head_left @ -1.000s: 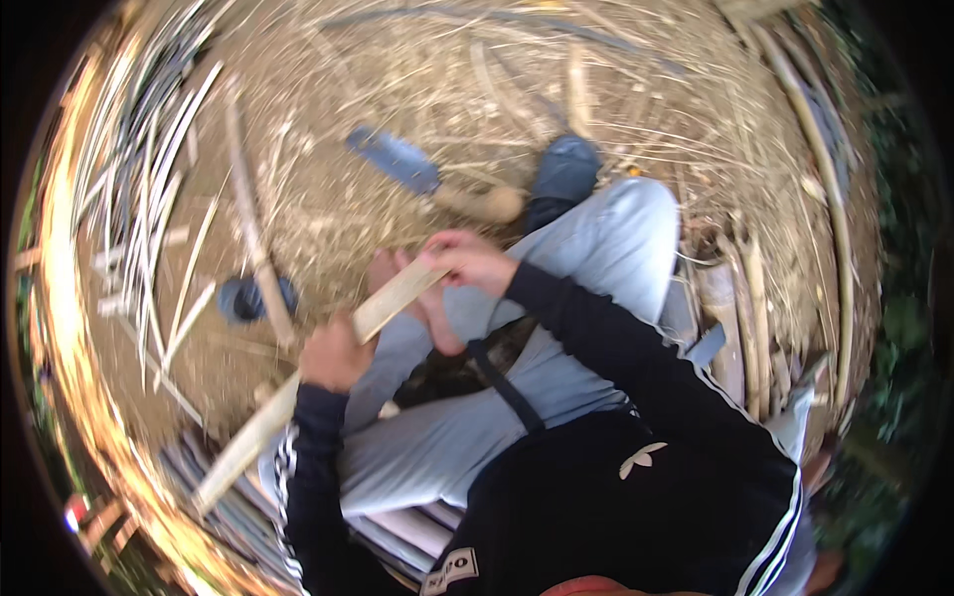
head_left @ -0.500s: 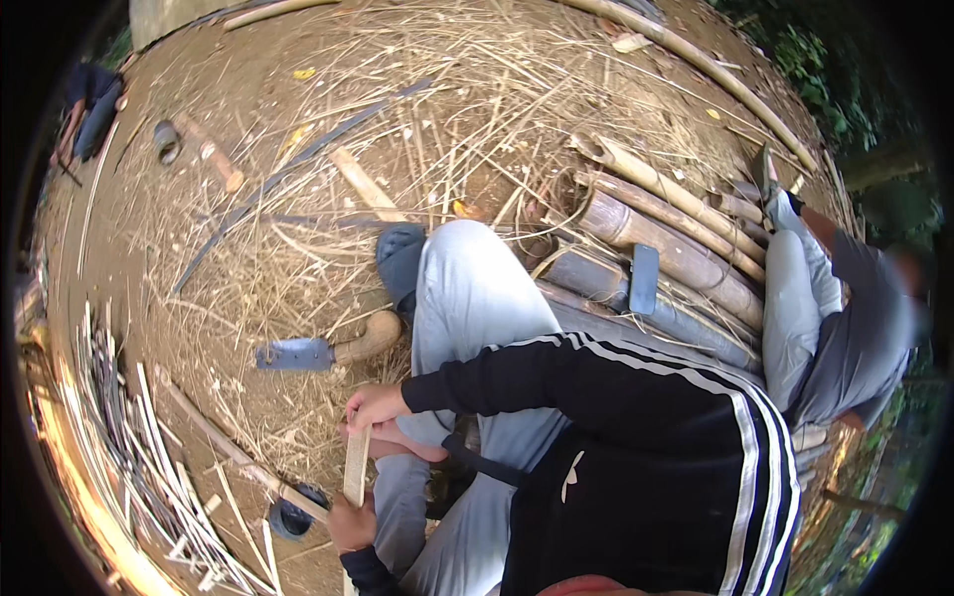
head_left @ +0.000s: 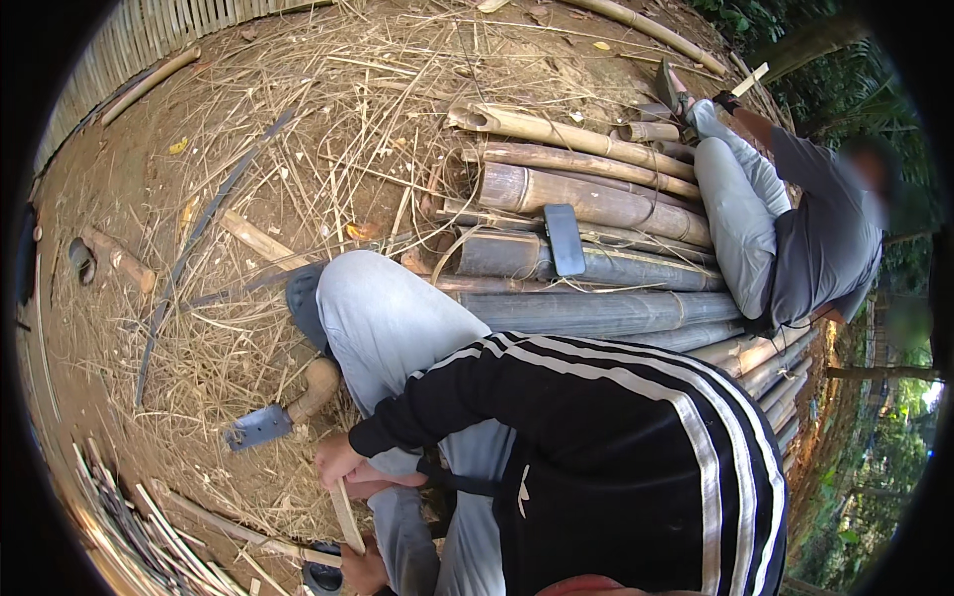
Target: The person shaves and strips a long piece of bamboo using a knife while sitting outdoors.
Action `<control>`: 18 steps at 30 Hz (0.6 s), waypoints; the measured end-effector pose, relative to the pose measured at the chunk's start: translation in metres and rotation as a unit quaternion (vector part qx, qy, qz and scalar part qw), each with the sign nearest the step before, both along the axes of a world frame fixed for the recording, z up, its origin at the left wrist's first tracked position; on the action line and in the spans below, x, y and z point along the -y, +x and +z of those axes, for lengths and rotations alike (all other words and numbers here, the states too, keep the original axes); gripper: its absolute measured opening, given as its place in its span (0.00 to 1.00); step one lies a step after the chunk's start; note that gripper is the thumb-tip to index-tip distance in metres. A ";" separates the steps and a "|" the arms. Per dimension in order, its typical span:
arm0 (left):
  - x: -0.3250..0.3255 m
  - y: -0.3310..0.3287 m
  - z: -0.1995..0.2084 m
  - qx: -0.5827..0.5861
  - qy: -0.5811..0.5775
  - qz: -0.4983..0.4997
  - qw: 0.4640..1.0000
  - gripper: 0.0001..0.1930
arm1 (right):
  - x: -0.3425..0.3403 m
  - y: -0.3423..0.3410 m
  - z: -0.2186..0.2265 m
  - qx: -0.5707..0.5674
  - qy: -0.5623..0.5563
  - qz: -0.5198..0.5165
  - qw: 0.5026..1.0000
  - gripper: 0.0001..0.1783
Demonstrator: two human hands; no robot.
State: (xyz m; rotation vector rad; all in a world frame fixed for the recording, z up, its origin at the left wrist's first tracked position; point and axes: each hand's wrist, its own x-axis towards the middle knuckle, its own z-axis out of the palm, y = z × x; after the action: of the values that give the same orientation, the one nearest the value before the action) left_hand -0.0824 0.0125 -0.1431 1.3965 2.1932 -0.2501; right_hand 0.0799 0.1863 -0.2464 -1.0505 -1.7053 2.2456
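Observation:
Between my two hands runs a flat, pale bamboo strip (head_left: 347, 515), slanting beside my bent legs. My right hand (head_left: 339, 459) is closed round its upper end, close to my bare foot. At the lower end my left hand (head_left: 366, 569) grips it, partly cut off by the picture's lower edge. A broad-bladed knife (head_left: 260, 427) with a thick wooden handle lies on the shavings just beyond my right hand, touched by neither hand. The black round-edged thing (head_left: 323, 571) beside my left hand is too hidden to name.
Several thick bamboo poles (head_left: 596, 204) lie on my right, with a dark phone (head_left: 564, 238) on them. Behind them sits another person (head_left: 815, 219). Thin strips (head_left: 149, 526) are heaped at lower left. Bamboo shavings (head_left: 328, 129) cover the ground ahead, beside a split bamboo piece (head_left: 260, 239).
My view has turned, so the knife, poles and phone appear further left. Both hands keep hold of the bamboo strip, which now slants more.

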 end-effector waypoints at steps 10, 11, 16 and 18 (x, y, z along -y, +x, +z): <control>-0.009 0.017 0.018 0.005 -0.009 0.016 1.000 0.21 | -0.008 0.011 0.020 0.024 0.023 0.044 0.998 0.18; -0.009 0.017 0.017 0.021 -0.005 0.018 1.000 0.21 | -0.009 0.014 0.022 0.027 0.031 0.055 0.998 0.18; -0.009 0.018 0.016 0.015 0.003 0.027 1.000 0.21 | -0.010 0.017 0.022 0.025 0.044 0.052 0.997 0.20; -0.007 0.015 0.013 0.024 0.018 0.026 0.999 0.21 | -0.009 0.017 0.020 0.029 0.036 0.054 0.997 0.20</control>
State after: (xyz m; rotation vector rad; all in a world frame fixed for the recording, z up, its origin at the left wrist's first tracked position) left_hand -0.0669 0.0192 -0.1301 1.3493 2.2020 -0.1574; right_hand 0.0967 0.1953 -0.2269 -1.0411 -1.8956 2.2175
